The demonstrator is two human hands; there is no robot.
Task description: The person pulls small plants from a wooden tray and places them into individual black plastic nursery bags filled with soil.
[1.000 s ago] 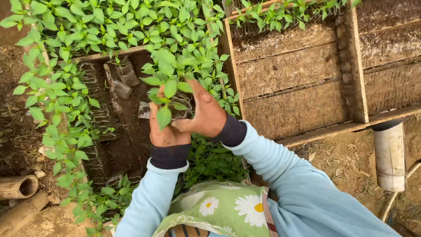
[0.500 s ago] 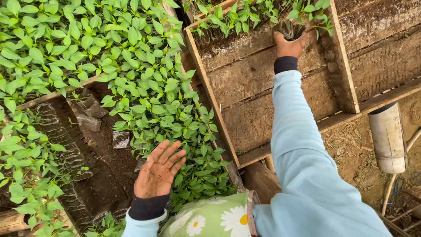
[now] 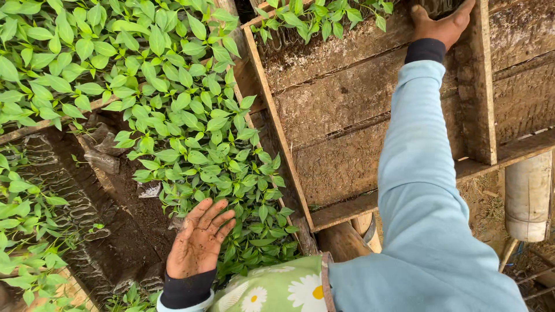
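At far crate corner: right hand (image 3: 442,26) presses a seedling bag (image 3: 430,7), grip unclear. Left hand (image 3: 199,240), fingers spread, empty, over seedlings (image 3: 191,133). Risk: long reach, bag cd tip; palm cd crush leaves.

You are working in soft, even daylight with no hard sun patches; it reads as overcast or shaded light from above. The seedling leaves (image 3: 173,115) come out bright and slightly glossy, a few showing pale sheen but no blown-out glare. Shadows are faint and diffuse: the soil pocket (image 3: 124,208) between the plants goes dark and loses detail, and so does the gap under the wooden tray (image 3: 347,115). Your pale blue sleeve (image 3: 428,202) is evenly lit, with gentle folds. Focus holds well across the middle; your left hand (image 3: 199,240) is sharp enough to show dirt. Toward the corners, the leaves soften a little and the tray's straight edges lean outward, a mild wide-lens stretch.
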